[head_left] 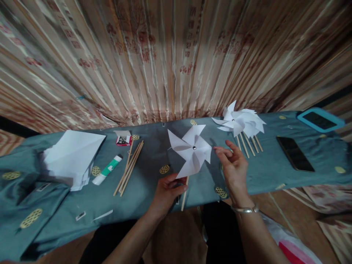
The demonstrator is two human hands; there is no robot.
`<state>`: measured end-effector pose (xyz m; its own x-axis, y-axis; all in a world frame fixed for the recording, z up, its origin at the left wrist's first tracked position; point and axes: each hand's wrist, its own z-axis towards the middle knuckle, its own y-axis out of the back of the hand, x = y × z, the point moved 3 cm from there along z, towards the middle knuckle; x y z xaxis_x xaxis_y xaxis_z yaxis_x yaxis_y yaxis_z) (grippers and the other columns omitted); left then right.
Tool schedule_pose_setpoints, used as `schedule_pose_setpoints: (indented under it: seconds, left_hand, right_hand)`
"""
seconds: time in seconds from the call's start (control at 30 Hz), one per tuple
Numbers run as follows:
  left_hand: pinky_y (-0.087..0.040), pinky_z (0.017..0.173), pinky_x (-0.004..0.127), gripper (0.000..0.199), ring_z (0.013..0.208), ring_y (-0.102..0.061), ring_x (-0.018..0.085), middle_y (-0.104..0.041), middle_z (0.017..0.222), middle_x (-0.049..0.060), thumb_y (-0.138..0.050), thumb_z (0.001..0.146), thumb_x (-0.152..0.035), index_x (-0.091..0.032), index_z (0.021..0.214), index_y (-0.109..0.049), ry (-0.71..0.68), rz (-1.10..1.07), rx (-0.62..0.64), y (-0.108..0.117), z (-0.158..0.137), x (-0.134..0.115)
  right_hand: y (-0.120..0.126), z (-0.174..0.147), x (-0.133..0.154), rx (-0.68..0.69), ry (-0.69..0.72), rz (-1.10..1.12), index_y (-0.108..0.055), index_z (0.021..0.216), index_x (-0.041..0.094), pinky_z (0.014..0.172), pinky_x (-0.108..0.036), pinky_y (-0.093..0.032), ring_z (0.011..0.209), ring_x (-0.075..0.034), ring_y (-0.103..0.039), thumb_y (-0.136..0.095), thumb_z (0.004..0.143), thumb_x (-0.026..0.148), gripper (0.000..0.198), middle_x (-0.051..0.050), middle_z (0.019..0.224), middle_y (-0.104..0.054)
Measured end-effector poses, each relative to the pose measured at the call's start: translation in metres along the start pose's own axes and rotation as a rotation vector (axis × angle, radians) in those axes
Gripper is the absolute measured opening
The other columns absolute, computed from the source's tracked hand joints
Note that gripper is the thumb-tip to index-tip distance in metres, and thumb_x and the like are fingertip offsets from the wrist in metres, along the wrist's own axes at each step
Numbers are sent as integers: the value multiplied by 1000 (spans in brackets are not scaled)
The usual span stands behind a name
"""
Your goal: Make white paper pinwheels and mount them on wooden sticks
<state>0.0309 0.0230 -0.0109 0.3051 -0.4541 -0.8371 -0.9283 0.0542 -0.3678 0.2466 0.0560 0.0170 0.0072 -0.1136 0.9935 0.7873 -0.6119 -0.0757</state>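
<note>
A white paper pinwheel (191,156) with a round metal pin head at its centre stands over the middle of the cloth. My left hand (168,192) is closed round its wooden stick (185,196), just below the blades. At the pinwheel's right edge is my right hand (232,163), thumb and forefinger pinched together near a blade tip, the other fingers partly raised. A small dark streak shows by those fingertips; what it is, I cannot make out. Finished-looking white pinwheels (249,123) lie overlapped behind my right hand, their sticks (249,145) pointing toward me.
On the left are stacked white paper sheets (73,154), a green-and-white glue stick (107,169), loose wooden sticks (129,168) and a small red box of metal pins (123,139). A black phone (295,154) and a blue-framed device (320,120) lie right. A curtain (170,62) hangs behind.
</note>
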Motion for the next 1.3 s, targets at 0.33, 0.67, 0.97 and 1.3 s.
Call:
schedule_pose_setpoints:
  seconds: [0.33, 0.67, 0.97, 1.3]
  left_hand:
    - [-48, 69, 24, 31, 68, -61, 12, -73, 70, 1, -87, 45, -17, -18, 74, -80, -88, -194, -111, -2, 14, -16]
    - [-50, 69, 24, 29, 70, -63, 12, -73, 73, 1, -90, 48, -21, -19, 75, -79, -127, -258, -43, -22, 13, -20]
    - [-51, 80, 27, 40, 85, -67, 16, -76, 85, 4, -90, 51, -24, -20, 90, -79, -100, -207, -59, -17, 3, -18]
    - [-52, 80, 29, 38, 81, -67, 17, -76, 82, 5, -90, 50, -27, -19, 86, -79, -101, -163, -16, -7, -12, -23]
  right_hand:
    - [-12, -62, 1, 494, -32, -319, -73, 84, 21, 68, -29, -52, 70, -18, -69, -66, 84, 44, 24, -2, 73, -75]
    - [-27, -95, -5, 646, -121, -292, -75, 82, 21, 67, -27, -51, 69, -16, -68, -69, 81, 34, 14, -1, 75, -76]
    - [7, -23, 30, 393, 40, -390, -76, 75, 20, 55, -26, -45, 54, -15, -59, -74, 72, 53, 33, -1, 62, -70]
    - [75, 83, 41, 259, 250, -1294, -76, 80, 18, 57, -29, -40, 66, -23, -69, -61, 83, 40, 27, -9, 74, -77]
